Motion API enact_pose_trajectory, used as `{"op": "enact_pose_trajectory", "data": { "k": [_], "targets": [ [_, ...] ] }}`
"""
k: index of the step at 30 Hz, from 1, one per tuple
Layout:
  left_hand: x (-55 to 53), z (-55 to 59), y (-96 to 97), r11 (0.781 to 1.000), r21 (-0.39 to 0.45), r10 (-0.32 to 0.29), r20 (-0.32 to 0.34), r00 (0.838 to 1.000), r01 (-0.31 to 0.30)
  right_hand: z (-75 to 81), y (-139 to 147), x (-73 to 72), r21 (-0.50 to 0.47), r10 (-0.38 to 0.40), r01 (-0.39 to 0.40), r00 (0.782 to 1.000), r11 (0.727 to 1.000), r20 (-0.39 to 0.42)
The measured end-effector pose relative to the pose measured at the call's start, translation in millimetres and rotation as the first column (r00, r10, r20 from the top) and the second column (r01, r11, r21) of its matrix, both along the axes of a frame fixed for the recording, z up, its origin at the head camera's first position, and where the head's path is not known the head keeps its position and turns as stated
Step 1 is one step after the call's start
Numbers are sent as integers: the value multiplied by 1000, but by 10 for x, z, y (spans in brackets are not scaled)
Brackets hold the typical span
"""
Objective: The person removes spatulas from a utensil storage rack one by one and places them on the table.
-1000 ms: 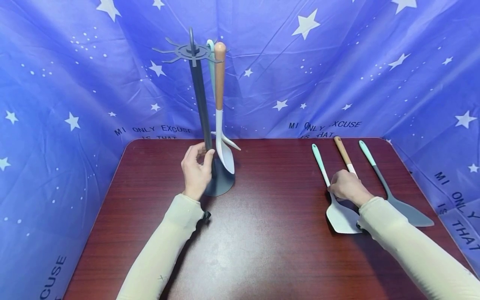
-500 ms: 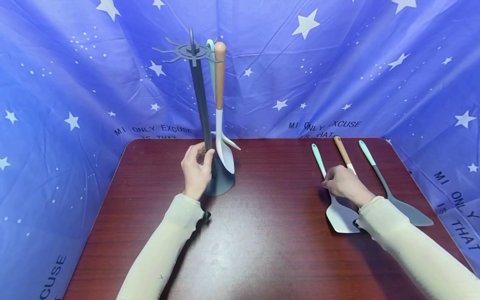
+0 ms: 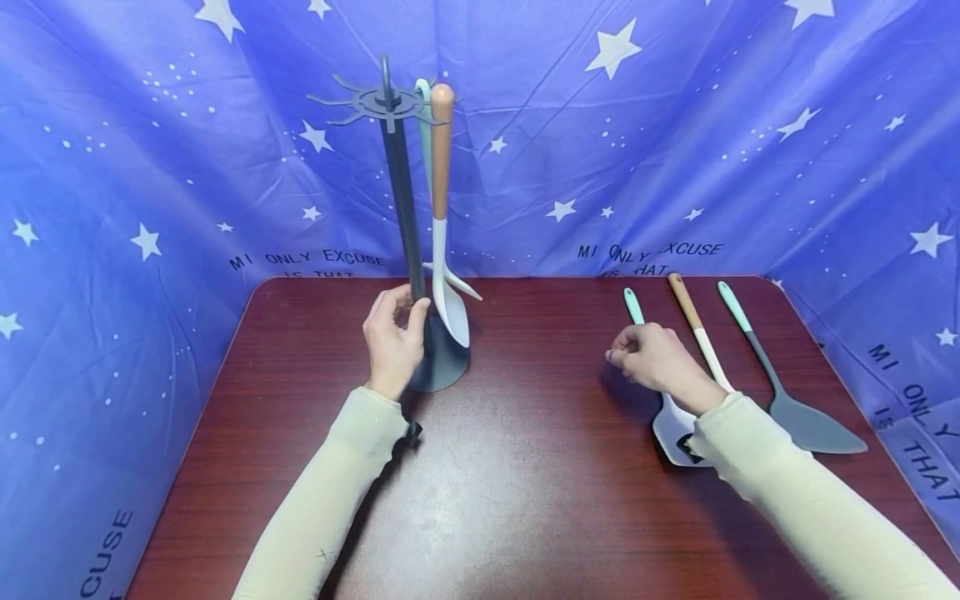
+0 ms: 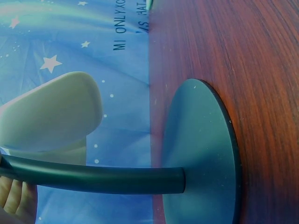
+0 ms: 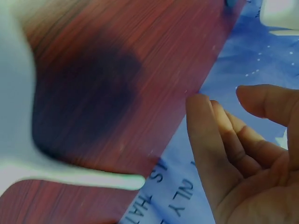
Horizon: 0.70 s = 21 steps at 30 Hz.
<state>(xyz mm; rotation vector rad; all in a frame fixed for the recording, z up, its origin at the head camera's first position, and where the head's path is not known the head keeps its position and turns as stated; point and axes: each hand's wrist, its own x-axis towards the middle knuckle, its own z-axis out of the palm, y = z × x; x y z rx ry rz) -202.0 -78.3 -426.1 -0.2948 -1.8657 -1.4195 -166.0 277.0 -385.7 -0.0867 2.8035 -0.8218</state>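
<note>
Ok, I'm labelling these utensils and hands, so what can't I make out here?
Head view: the near end of the lying wooden-handled utensil, behind the right sleeve.
Head view: much of the upright mint-handled utensil, behind the upright wooden-handled utensil.
Left wrist view: most of the left hand, cut off by the frame.
Right wrist view: a pale utensil, blurred and cut off by the left edge.

Utensils (image 3: pixel 798 412) right of stand (image 3: pixel 401 208), middle one (image 3: pixel 701 332) seemingly beneath sleeve (image 3: pixel 787 475)
</note>
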Motion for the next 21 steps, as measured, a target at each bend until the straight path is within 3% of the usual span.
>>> {"op": "enact_pose_trajectory", "data": {
  "k": [4,8,13,21],
  "targets": [
    [7,13,5,1000,-2,1,0,1000,-1,-4,-117,-24,-26,26,-29,996,999,-83],
    [82,132,49,1000,-12,19,-17,1000,-19,-26,-220,-51,-59,41,-49,991,997,-129],
    [189,286,87,1000,-7,18,-14,1000,-18,-43,-354,-80,-119,55,-72,988,990,-143],
    [199,322,96,1000,-4,19,-12,1000,-19,-9,-615,-97,-230,86,-124,982,965,-166]
  ]
}}
